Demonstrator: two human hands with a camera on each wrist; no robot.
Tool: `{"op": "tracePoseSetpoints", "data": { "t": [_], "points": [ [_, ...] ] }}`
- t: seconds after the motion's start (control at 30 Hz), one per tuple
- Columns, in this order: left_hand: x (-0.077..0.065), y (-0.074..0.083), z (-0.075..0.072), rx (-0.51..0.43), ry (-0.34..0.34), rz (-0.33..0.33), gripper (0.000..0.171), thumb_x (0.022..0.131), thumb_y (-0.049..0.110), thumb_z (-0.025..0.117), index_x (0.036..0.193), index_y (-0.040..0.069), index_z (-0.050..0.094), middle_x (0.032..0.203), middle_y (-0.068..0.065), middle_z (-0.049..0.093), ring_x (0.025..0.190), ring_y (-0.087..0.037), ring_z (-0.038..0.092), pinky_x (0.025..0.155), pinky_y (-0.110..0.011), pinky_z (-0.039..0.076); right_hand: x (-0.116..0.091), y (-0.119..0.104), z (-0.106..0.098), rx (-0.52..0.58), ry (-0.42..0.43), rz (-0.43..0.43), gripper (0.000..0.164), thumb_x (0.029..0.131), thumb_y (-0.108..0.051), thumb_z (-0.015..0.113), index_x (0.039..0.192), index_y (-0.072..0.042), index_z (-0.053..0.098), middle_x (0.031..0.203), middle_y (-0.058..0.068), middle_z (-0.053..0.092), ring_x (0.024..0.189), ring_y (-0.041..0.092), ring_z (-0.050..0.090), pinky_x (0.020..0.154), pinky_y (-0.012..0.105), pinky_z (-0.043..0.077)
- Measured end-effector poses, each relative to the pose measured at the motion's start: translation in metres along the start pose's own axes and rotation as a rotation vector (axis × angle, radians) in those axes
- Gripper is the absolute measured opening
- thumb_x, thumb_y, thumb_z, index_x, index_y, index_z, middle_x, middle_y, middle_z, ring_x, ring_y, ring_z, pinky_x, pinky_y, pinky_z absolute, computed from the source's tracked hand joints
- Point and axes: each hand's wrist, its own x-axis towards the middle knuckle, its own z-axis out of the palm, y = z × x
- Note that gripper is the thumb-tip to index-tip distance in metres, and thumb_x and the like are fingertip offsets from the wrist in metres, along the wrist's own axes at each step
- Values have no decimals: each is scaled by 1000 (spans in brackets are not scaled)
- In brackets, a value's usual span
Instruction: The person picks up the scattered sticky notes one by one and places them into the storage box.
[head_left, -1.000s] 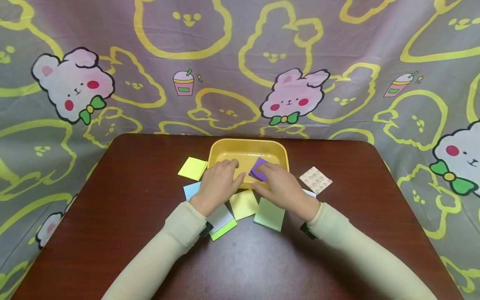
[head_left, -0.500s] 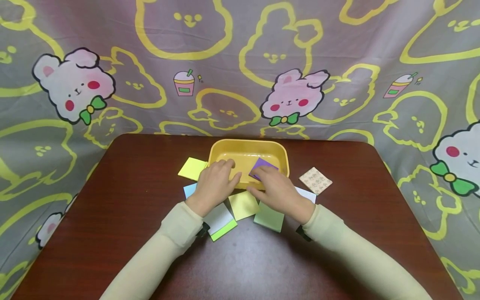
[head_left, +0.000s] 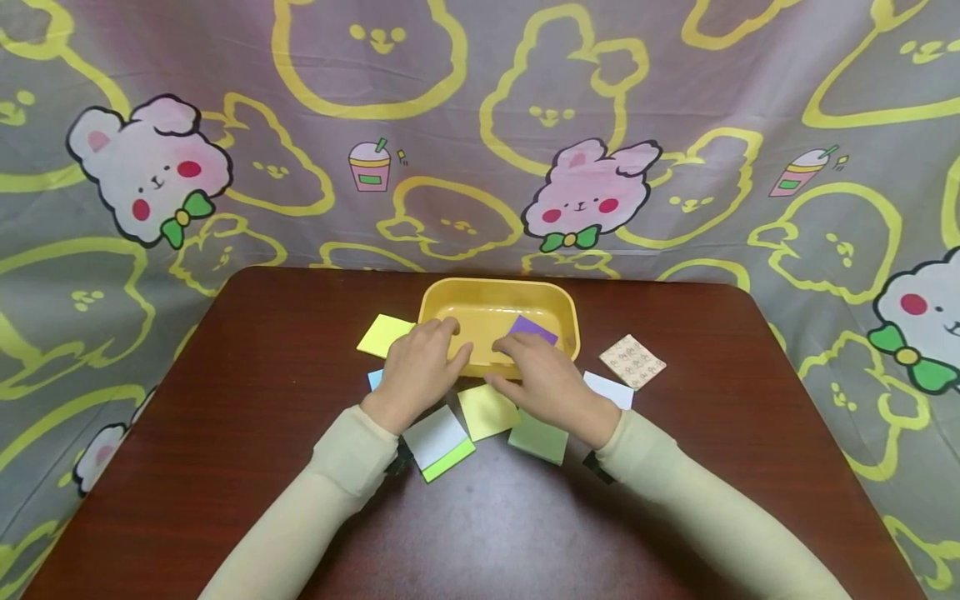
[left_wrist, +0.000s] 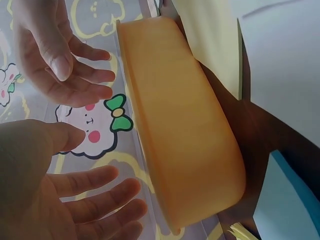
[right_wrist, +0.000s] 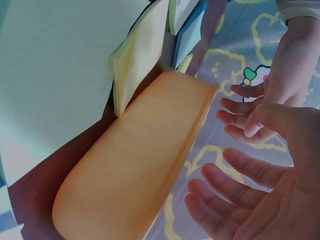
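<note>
Both hands are empty above the near edge of a yellow plastic tray (head_left: pixel 498 283), fingers loosely bent. My left hand (head_left: pixel 411 367) hangs over its near left corner, and my right hand (head_left: pixel 557 383) over its near right side. A purple sticky note pad (head_left: pixel 534 328) lies in the tray's right part, partly hidden behind the right hand. In the left wrist view, the fingers of the left hand (left_wrist: pixel 95 200) are spread apart with nothing between them. The right wrist view shows the right hand (right_wrist: pixel 245 195) likewise holding nothing, beside the tray's wall (right_wrist: pixel 130 155).
Around the tray lie several pads: bright yellow (head_left: pixel 382 333), light blue (head_left: pixel 375 380), grey-white (head_left: pixel 435 435) on lime green (head_left: pixel 450 460), pale yellow (head_left: pixel 487 410), soft green (head_left: pixel 538 438), white (head_left: pixel 611 390) and patterned beige (head_left: pixel 632 361). A patterned curtain (head_left: pixel 450 125) hangs behind the brown table (head_left: pixel 285 367).
Both hands have drawn back a little toward the person. The right hand has come off the purple sticky note pad, which now lies in the tray. More of the white pad shows.
</note>
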Motion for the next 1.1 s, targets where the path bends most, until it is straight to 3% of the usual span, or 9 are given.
{"op": "tracePoseSetpoints", "data": {
  "t": [0.43, 0.7, 1.1],
  "points": [
    [-2, -12, -3, 21, 9, -10, 36, 91, 39, 53, 106, 7, 62, 88, -8, 66, 64, -21, 57, 47, -34, 45, 4, -7, 6, 0, -10, -9, 43, 87, -42, 59, 114, -9, 62, 111, 4, 64, 103, 18, 58, 85, 34, 47],
    [-4, -19, -5, 4, -24, -65, 39, 91, 41, 52, 109, 8, 62, 86, -5, 63, 66, -20, 55, 49, -34, 45, 7, -10, 9, -5, -27, -6, 43, 87, -43, 59, 114, -10, 62, 111, 3, 64, 103, 17, 58, 81, 34, 48],
    [-7, -34, -8, 11, 14, -84, 39, 90, 40, 55, 107, 6, 62, 81, -6, 60, 61, -20, 54, 50, -37, 46, 12, -17, 13, -2, -39, -30, 44, 86, -43, 59, 114, -10, 62, 111, 4, 64, 100, 16, 58, 82, 32, 47]
  ]
}}
